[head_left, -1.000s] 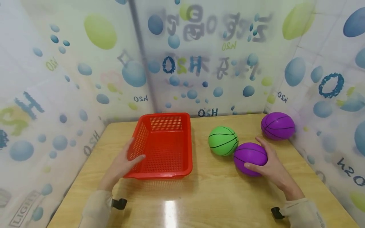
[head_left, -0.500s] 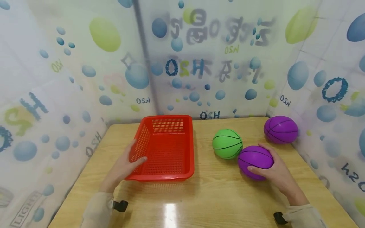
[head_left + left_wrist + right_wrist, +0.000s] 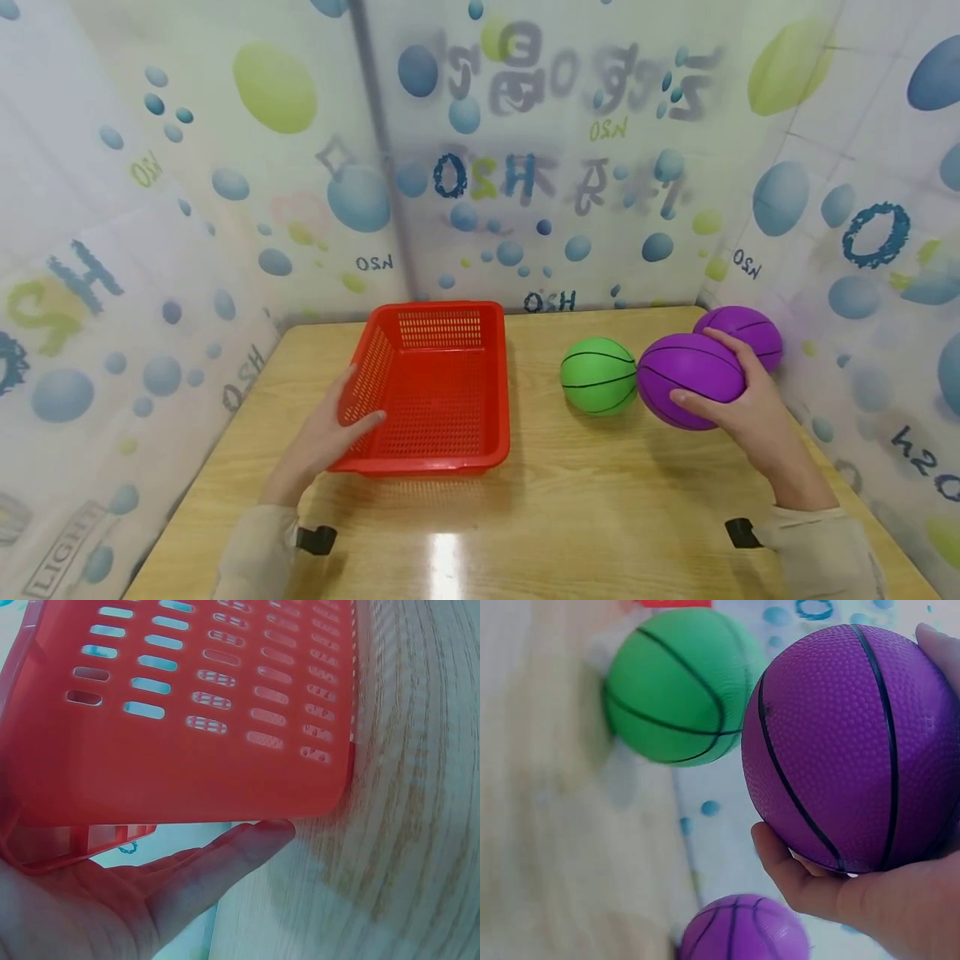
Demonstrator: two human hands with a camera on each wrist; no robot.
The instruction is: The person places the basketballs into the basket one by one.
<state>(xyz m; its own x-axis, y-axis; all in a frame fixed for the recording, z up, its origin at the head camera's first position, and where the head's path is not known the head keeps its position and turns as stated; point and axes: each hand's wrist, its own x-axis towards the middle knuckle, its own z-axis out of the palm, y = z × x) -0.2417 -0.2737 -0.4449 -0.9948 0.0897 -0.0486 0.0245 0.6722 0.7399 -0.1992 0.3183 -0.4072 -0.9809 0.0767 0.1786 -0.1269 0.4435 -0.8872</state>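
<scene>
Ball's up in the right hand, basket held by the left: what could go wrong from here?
1. The right hand holds the purple ball mostly from one side, so the grip may slip.
2. The green ball sits loose between that ball and the red basket; a low pass might knock it rolling.
3. The left hand holds only the basket's near left rim, so a hard drop could shift it.

basket: on the table, left of centre, back end near the far edge
left hand: at the basket's near-left corner, thumb over its rim
small ball: right of the basket
held ball: in the right hand, above the table, just right of the small ball
corner ball: far-right corner, behind the held ball
</scene>
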